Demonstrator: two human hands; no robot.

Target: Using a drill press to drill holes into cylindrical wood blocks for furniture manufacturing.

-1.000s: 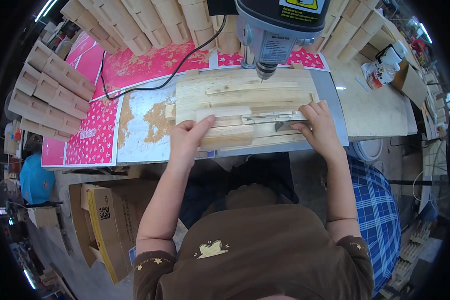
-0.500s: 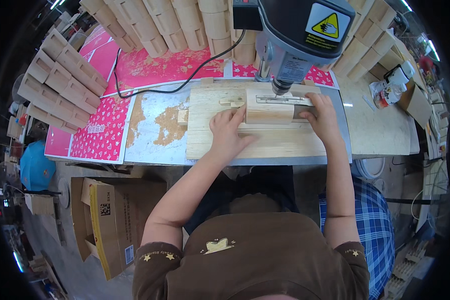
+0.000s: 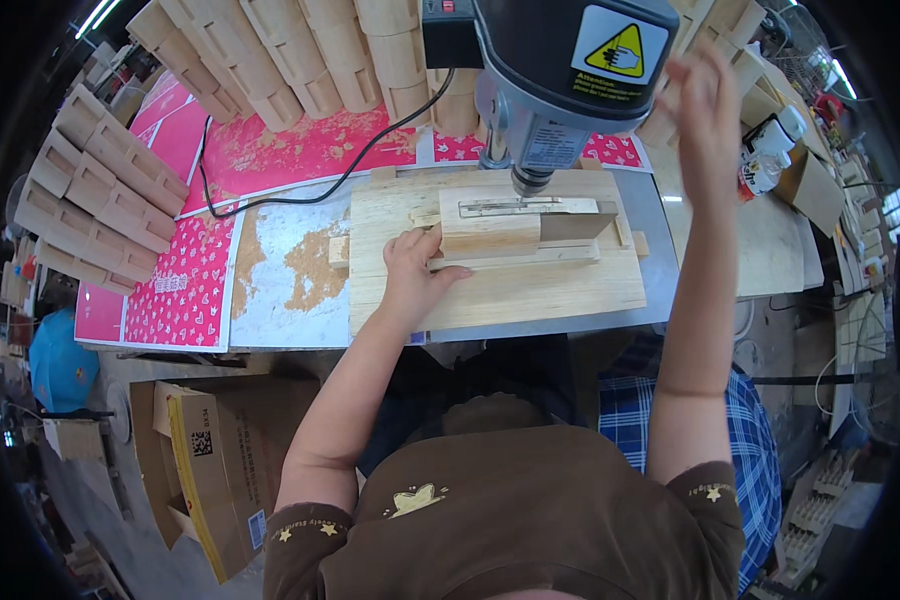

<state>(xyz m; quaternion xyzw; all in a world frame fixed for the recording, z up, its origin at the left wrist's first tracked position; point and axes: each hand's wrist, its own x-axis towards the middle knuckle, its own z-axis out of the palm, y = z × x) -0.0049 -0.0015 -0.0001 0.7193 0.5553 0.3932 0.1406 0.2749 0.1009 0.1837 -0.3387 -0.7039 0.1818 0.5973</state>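
Observation:
Beneath the chuck (image 3: pixel 531 181) of a drill press (image 3: pixel 570 80) lies a pale wooden block (image 3: pixel 490 236) with a rounded front. A slotted light-coloured template strip (image 3: pixel 520 207) rests along its top, and a grey plate (image 3: pixel 578 226) adjoins the block's right end. My left hand (image 3: pixel 410 272) holds the block's left end, fingertips against it and thumb stretched along the front. My right hand (image 3: pixel 705 105) is raised beside the right of the drill head, holding nothing I can make out; motion blurs its fingers. A flat wooden base board (image 3: pixel 510 300) lies under the block.
Rows of pale wooden pieces (image 3: pixel 300 60) stand along the back, with another stack (image 3: pixel 110 190) at the left. A black cable (image 3: pixel 320 197) crosses the sawdust-strewn table. Bottles (image 3: pixel 767 160) stand at right. A cardboard box (image 3: pixel 240 450) sits below left, near a blue plaid cloth (image 3: pixel 760 450).
My right hand has let go of the right end of the block and plate and risen to beside the drill head. My left hand stays at the block's left end. The whole view has shifted slightly.

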